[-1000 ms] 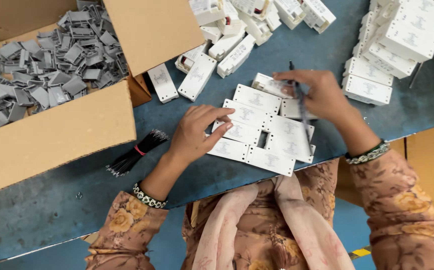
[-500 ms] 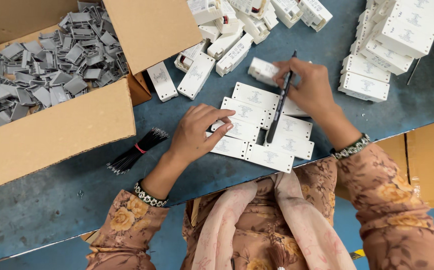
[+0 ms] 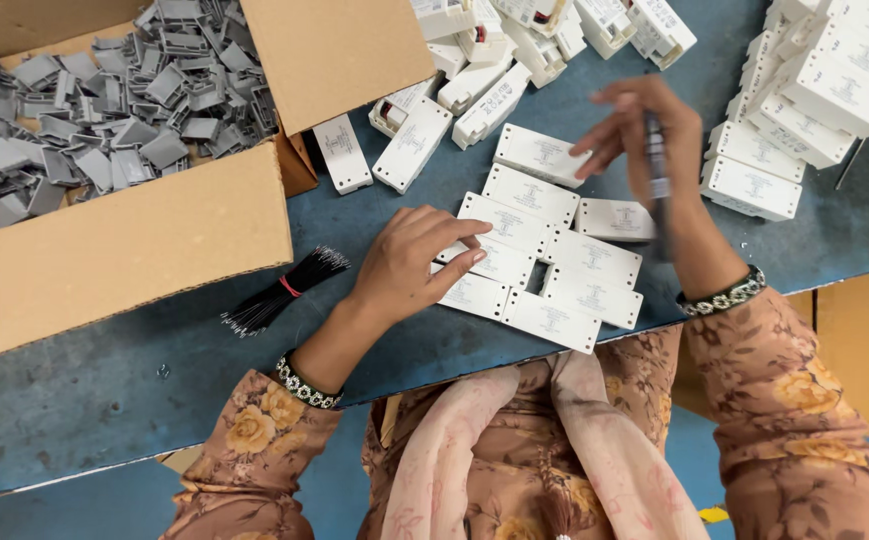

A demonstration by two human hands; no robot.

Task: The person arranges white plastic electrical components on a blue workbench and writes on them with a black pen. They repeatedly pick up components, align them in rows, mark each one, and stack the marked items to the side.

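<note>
Surface: blue worktable (image 3: 104, 400) is strewn with parts.
Left hand (image 3: 409, 262): fingers are pressed on white cases (image 3: 544, 255) at centre.
Right hand (image 3: 649, 130): a dark pen (image 3: 657, 185) is gripped at 1 o'clock.
Box (image 3: 124, 240): grey clips are held, 10 o'clock.

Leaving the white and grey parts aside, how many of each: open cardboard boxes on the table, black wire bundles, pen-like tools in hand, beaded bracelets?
Open cardboard box: 1
Black wire bundle: 1
Pen-like tool, held in the right hand: 1
Beaded bracelets, one on each wrist: 2
Total: 5
</note>
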